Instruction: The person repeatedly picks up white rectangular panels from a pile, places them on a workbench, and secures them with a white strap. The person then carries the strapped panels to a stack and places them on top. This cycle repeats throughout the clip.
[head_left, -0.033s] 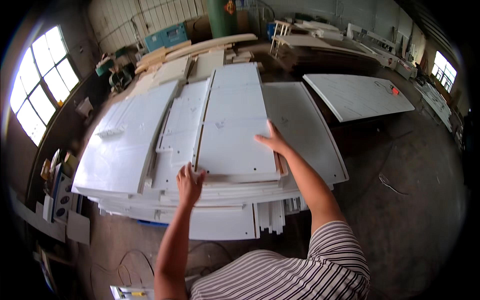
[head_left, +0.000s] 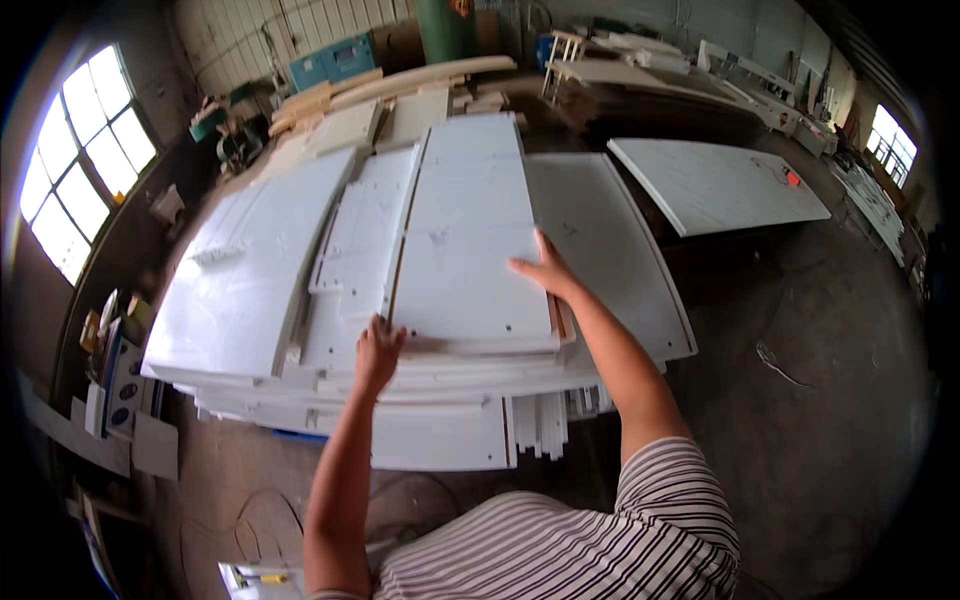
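A long white panel (head_left: 468,235) with small drilled holes lies on top of a stack of white boards in front of me. My left hand (head_left: 379,355) is at its near left corner, fingertips on the corner and thumb bent toward the front edge. My right hand (head_left: 548,268) holds the panel's right edge, its thumb reaching over the top face; its other fingers are partly hidden beyond the edge. Under and beside this panel are a narrower white board (head_left: 365,225) on the left and a wide white board (head_left: 610,250) on the right.
Another white panel (head_left: 235,275) covers the stack's left side. Farther right, a separate white board (head_left: 720,185) carries a small orange object (head_left: 792,179). Wooden boards (head_left: 420,80) are piled behind. Cables (head_left: 245,525) run along the floor near me.
The whole scene sits slightly higher in the picture. Both hands keep their places on the panel, with no clear movement against it.
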